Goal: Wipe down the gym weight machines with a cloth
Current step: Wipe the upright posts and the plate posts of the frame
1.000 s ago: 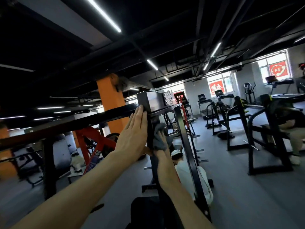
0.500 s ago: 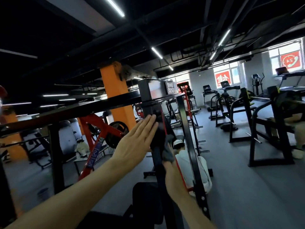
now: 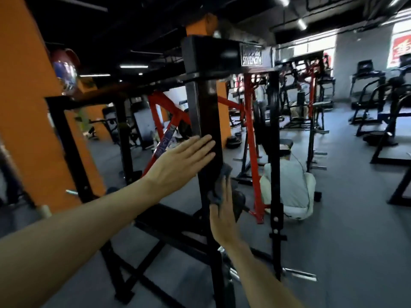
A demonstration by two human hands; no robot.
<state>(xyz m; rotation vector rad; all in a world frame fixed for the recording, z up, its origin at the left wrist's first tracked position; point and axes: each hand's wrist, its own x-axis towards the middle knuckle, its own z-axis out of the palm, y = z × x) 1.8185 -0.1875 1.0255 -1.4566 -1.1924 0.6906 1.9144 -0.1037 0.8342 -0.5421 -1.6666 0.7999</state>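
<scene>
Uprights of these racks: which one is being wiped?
The near black post under the "STRENGTH" plate. Both hands are on it: the right hand presses a grey cloth to it, and the left hand lies flat higher up.

a crumpled grey cloth (image 3: 219, 185) lies pressed against the right face of the upright black post (image 3: 205, 112).

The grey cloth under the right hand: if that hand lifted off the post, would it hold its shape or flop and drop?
Probably flop: the grey cloth is bunched in soft folds against the black upright post. It looks light and thin. The right hand presses it with straight fingers, so it would likely slide down the smooth, glossy post once released.
</scene>
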